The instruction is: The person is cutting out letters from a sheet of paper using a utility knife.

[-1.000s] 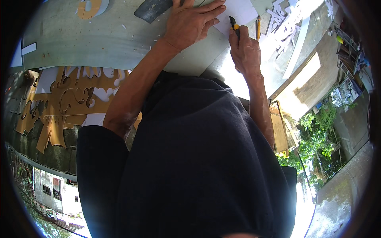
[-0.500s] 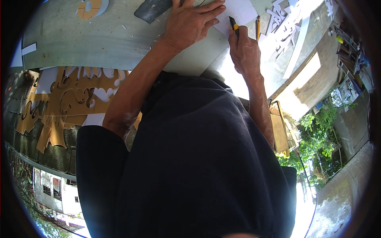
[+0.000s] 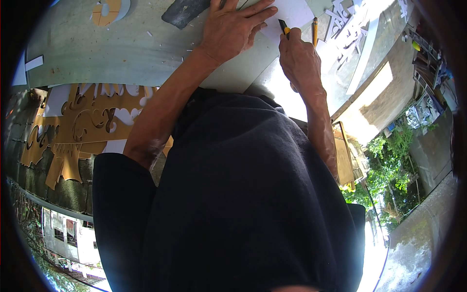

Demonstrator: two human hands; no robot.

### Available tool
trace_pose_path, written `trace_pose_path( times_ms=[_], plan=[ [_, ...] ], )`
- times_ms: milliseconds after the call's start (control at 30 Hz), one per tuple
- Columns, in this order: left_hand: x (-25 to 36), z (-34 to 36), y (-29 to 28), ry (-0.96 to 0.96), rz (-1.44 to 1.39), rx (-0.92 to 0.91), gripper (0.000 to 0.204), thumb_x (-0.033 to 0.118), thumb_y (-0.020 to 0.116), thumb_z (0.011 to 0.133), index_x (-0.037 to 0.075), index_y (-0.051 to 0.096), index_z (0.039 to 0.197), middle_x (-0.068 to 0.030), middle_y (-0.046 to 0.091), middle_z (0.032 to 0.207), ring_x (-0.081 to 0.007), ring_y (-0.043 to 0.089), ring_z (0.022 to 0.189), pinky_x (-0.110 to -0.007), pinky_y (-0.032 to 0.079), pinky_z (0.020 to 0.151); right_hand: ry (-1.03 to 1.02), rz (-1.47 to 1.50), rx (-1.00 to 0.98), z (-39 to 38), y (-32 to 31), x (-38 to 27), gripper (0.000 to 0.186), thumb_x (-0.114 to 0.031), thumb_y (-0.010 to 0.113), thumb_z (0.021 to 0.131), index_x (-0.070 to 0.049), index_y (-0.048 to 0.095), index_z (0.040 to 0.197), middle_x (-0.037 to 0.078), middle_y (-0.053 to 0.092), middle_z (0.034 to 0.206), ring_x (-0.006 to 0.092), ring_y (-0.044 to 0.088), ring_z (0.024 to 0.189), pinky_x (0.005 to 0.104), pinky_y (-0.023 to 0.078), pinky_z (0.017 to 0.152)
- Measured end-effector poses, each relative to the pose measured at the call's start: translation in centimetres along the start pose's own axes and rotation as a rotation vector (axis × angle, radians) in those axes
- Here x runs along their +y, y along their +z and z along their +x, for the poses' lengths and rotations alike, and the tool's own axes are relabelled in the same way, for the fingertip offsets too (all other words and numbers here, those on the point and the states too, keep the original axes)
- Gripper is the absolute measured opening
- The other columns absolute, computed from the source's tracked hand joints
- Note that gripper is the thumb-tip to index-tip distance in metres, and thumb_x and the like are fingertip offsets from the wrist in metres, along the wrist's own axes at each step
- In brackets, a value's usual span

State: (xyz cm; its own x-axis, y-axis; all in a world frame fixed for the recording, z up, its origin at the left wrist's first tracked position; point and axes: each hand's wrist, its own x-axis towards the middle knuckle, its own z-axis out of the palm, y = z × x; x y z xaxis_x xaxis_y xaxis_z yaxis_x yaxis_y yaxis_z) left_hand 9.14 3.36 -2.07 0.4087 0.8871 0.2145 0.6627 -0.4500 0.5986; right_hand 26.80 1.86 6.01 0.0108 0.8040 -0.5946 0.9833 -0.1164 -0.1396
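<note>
My right hand (image 3: 300,56) is closed around a yellow and black utility knife (image 3: 286,32), its dark blade end pointing up and left at the white sheet (image 3: 294,12). My left hand (image 3: 233,27) lies flat with its fingers spread. Its fingertips reach over the left part of that sheet, and the top edge of the view cuts off part of the hand. Just right of the knife lies a yellow pencil (image 3: 315,31). A dark, flat, stone-like slab (image 3: 184,12) rests to the left of my left hand.
White cut-out pieces (image 3: 345,24) and a curved white strip (image 3: 364,58) lie at the right of the pale table (image 3: 121,53). A ring-like tan and white piece (image 3: 104,13) sits at the far left. Tan cut-out sheets (image 3: 92,121) are below the table's left edge.
My right hand has shifted slightly up and to the left with the knife, and its grip looks turned a little. My left hand has stayed nearly where it was.
</note>
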Motion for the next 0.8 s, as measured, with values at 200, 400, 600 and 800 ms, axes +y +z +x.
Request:
trace_pose_path(
  times_ms=[200, 400, 600, 800],
  plan=[
    [-0.05, -0.19, 0.54, -0.015, 0.0, 0.012, 0.04, 0.024, 0.067, 0.093, 0.017, 0.069, 0.133, 0.0, 0.058, 0.15, -0.034, 0.036, 0.148, -0.056, 0.026, 0.117, 0.01, 0.003, -0.002, -0.01, 0.05, -0.23, 0.029, -0.027, 0.048, 0.107, 0.001, 0.052, 0.107, 0.031, 0.07, 0.079, 0.0495, 0.072, 0.079, 0.0561, 0.056, 0.075],
    [0.2, -0.23, 0.4, -0.029, -0.002, 0.023, 0.039, 0.025, 0.066, 0.094, 0.017, 0.07, 0.132, -0.0003, 0.059, 0.15, -0.0362, 0.034, 0.15, -0.058, 0.025, 0.118, 0.0, 0.026, 0.011, -0.16, 0.24, -0.21, 0.028, -0.027, 0.048, 0.107, 0.001, 0.051, 0.106, 0.032, 0.07, 0.08, 0.0505, 0.072, 0.08, 0.057, 0.056, 0.075],
    [0.31, -0.06, 0.12, -0.048, -0.02, 0.016, 0.037, 0.026, 0.064, 0.096, 0.016, 0.07, 0.131, -0.0022, 0.06, 0.148, -0.039, 0.034, 0.15, -0.061, 0.025, 0.118, 0.036, 0.027, -0.014, -0.43, 0.31, -0.55, 0.028, -0.027, 0.049, 0.107, 0.001, 0.051, 0.107, 0.032, 0.07, 0.08, 0.0509, 0.071, 0.08, 0.0579, 0.056, 0.075],
    [0.55, 0.12, -0.15, -0.042, -0.016, 0.025, 0.035, 0.026, 0.065, 0.096, 0.015, 0.071, 0.13, -0.0033, 0.06, 0.147, -0.04, 0.034, 0.149, -0.061, 0.027, 0.117, 0.041, 0.017, -0.001, -0.71, 0.4, -0.43, 0.027, -0.028, 0.048, 0.107, -0.001, 0.051, 0.107, 0.032, 0.07, 0.081, 0.0503, 0.072, 0.08, 0.0578, 0.055, 0.076]
  ],
)
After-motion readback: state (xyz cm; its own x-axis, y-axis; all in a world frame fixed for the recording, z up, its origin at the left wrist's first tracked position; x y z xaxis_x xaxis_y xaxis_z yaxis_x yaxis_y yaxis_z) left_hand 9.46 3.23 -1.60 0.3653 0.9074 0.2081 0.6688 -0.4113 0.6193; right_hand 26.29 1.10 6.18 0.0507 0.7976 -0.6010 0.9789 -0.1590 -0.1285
